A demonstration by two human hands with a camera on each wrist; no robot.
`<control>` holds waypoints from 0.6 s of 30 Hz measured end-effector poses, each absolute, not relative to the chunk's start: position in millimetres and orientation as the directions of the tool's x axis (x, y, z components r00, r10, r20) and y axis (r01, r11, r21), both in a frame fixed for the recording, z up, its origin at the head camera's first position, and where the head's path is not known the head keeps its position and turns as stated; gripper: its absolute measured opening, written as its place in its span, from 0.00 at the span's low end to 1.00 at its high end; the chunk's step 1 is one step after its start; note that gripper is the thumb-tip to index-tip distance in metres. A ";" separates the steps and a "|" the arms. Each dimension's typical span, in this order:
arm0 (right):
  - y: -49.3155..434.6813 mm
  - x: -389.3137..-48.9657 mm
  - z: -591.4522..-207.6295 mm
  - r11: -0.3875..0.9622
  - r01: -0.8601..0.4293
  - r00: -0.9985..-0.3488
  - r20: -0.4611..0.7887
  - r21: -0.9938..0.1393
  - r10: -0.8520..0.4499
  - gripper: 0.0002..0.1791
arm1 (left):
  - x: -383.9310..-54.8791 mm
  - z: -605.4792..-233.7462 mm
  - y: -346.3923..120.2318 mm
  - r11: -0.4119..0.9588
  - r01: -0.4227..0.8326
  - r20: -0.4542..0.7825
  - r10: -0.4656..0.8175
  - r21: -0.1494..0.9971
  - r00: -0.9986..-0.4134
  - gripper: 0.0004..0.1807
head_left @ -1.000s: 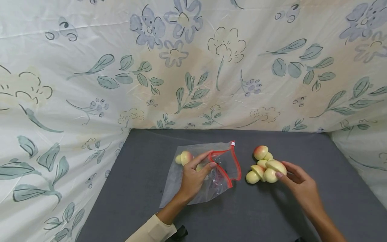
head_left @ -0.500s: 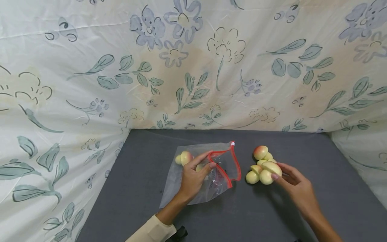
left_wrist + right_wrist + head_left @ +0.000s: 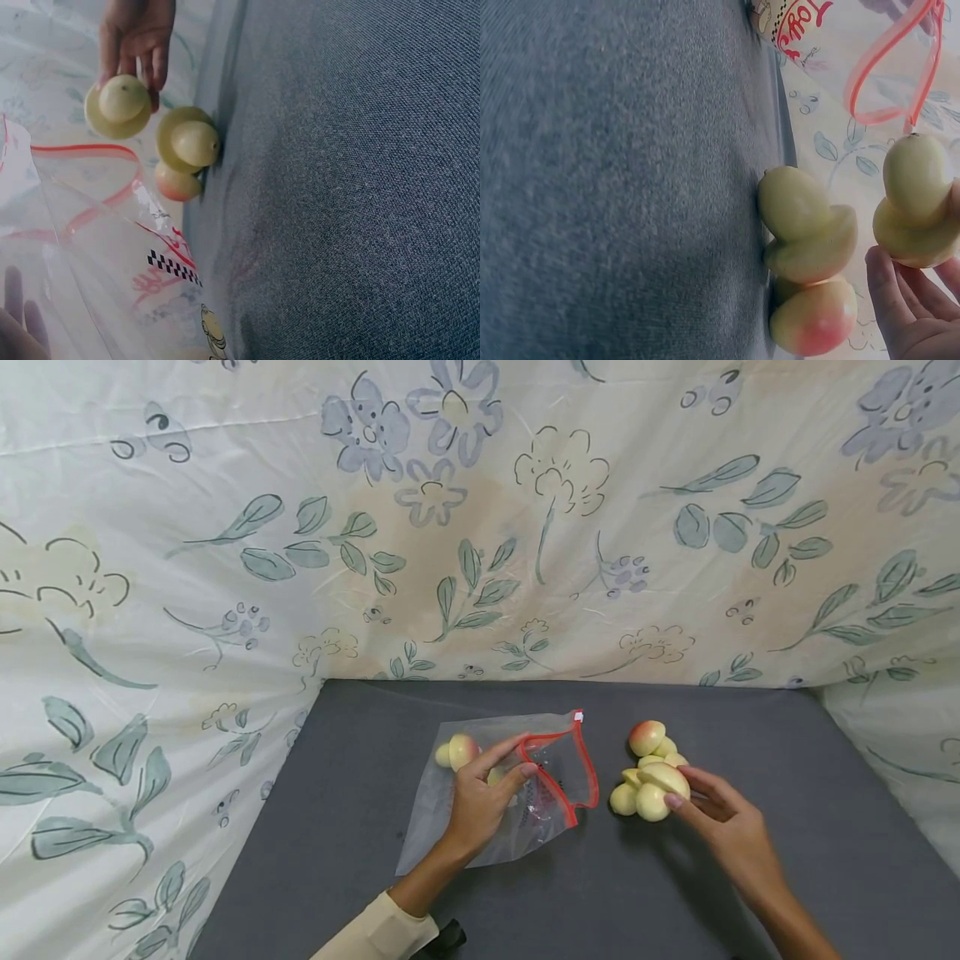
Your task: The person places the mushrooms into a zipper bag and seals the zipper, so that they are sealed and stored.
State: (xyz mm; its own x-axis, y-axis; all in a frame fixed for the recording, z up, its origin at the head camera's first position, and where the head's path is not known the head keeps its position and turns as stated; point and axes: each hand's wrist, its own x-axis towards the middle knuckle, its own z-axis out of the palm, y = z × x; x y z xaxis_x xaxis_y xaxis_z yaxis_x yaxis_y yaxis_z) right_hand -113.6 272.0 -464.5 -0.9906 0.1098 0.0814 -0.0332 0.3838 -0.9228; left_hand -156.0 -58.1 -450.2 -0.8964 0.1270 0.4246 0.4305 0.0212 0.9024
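A clear zip bag (image 3: 435, 827) with a red-edged mouth lies on the left of the dark table, its mouth facing right and gaping. My left hand (image 3: 480, 797) grips the bag near that mouth, thumb and fingers on its edge. Inside, a toy mushroom (image 3: 459, 751) shows past the fingers, and another is partly covered by the hand. Between thumb and fingers, my right hand (image 3: 738, 835) pinches a pale yellow toy mushroom (image 3: 651, 803), stem towards the bag, as the right wrist view shows (image 3: 915, 180). Behind it, touching or nearly so, sit several more mushrooms (image 3: 622, 799), one red-tinged.
The dark grey cloth-covered table (image 3: 360, 760) runs back to a floral curtain (image 3: 480, 568), which also hangs along the left and right sides. A small black object (image 3: 447, 937) shows beside the left sleeve. Red lettering and a checkered strip (image 3: 174, 266) are printed on the bag.
My right hand has moved a little left with the mushroom, which now covers more of the mushrooms behind it. The left hand and bag have stayed in place.
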 end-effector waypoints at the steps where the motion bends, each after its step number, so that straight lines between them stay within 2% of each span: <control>1: 271.3 -113.3 -464.5 0.383 -0.033 -0.991 0.080 -0.923 0.107 0.32 | -156.1 -450.2 -58.0 0.022 0.430 0.424 0.127 0.903 -0.897 0.28; 13: 262.3 -111.7 -464.2 0.375 -0.030 -0.994 0.068 -0.926 0.089 0.31 | -155.7 -450.2 -57.8 0.019 0.416 0.411 0.128 0.909 -0.903 0.28; 18: 258.1 -112.1 -463.5 0.330 -0.047 -0.995 0.075 -0.943 0.071 0.30 | -155.5 -450.6 -57.7 0.014 0.419 0.413 0.137 0.908 -0.900 0.29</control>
State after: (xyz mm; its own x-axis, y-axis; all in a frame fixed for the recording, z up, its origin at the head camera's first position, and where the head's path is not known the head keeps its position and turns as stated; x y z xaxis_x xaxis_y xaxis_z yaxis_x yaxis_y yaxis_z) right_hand -112.1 258.1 -463.5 -0.9946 0.0712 0.0750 -0.0475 0.3297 -0.9429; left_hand -155.5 -57.7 -450.6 -0.9002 0.1366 0.4135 0.4191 0.0141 0.9078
